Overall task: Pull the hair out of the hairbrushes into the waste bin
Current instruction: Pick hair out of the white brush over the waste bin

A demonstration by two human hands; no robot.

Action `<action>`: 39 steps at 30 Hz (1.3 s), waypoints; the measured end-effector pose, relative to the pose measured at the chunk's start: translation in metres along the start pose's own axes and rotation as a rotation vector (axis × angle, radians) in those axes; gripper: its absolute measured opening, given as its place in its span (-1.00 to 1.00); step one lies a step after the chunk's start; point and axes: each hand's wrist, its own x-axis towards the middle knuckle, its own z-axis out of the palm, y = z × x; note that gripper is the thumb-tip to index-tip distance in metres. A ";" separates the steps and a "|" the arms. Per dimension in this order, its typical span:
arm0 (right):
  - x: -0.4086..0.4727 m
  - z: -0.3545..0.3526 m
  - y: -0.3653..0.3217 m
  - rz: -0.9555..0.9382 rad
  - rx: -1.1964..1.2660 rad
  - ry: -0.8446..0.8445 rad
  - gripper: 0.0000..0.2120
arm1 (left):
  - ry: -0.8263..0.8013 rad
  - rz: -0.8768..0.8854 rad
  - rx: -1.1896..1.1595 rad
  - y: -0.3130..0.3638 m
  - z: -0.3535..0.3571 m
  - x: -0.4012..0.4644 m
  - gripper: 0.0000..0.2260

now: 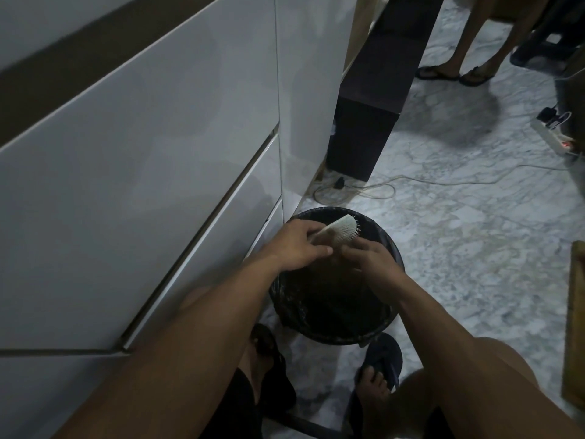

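White cabinet fronts (142,160) close in on the left, with open marble floor (474,232) to the right of a black waste bin (392,315). Above the bin's far rim, the left hand (294,245) curls its grip round the handle of a white hairbrush (340,231); the right hand's (368,258) fingers pinch at its bristles.

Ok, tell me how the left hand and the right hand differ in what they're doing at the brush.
The left hand grips the white hairbrush by its handle end, while the right hand has its fingers at the bristle side. The left hand sits over the near-left rim of the black waste bin; the right hand is further over its opening. Both are held above the bin.
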 end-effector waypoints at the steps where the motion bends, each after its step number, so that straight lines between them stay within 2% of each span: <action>1: 0.000 -0.001 0.001 -0.004 -0.050 -0.002 -0.79 | 0.017 -0.002 -0.007 -0.002 0.000 0.001 -0.69; 6: 0.003 -0.009 0.005 -0.036 -0.263 0.098 -0.69 | 0.103 -0.038 -0.016 -0.007 -0.003 0.006 -0.71; 12: 0.013 -0.013 0.007 -0.038 -0.535 0.453 -0.76 | 0.030 -0.028 -0.013 0.001 0.003 0.004 -0.68; 14: 0.012 -0.013 0.009 -0.041 -0.595 0.517 -0.77 | -0.010 -0.046 -0.014 0.001 0.003 0.002 -0.68; 16: 0.012 -0.013 0.009 -0.045 -0.571 0.447 -0.79 | -0.056 -0.084 -0.024 -0.002 -0.001 0.002 -0.67; 18: 0.010 -0.013 0.007 -0.019 -0.354 0.275 -0.86 | -0.109 -0.131 -0.024 -0.005 -0.004 0.003 -0.68; 20: 0.005 -0.011 0.005 0.051 -0.131 0.088 -0.69 | -0.151 -0.162 -0.012 -0.008 -0.004 0.005 -0.72; 22: 0.004 -0.008 0.006 0.065 -0.068 -0.052 -0.62 | -0.160 -0.160 -0.006 -0.009 -0.002 0.007 -0.75; 24: 0.005 -0.005 0.010 0.040 -0.085 -0.089 -0.68 | -0.158 -0.152 -0.012 -0.010 0.000 0.007 -0.75; 27: 0.004 -0.005 0.010 -0.015 -0.211 -0.035 -0.85 | -0.108 -0.150 -0.046 -0.010 0.001 0.006 -0.74; 29: 0.002 -0.007 0.006 -0.037 -0.310 0.013 -0.77 | -0.061 -0.174 -0.109 -0.009 -0.002 0.006 -0.75; 32: 0.001 -0.009 0.002 -0.022 -0.315 0.047 -0.68 | -0.083 -0.232 -0.168 -0.010 -0.004 0.005 -0.77; 37: 0.010 -0.013 0.005 0.015 -0.346 0.293 -0.74 | -0.200 -0.290 -0.189 -0.004 -0.007 0.005 -0.73; 39: 0.015 -0.016 0.006 0.007 -0.369 0.397 -0.77 | -0.198 -0.310 -0.248 -0.001 -0.008 0.006 -0.72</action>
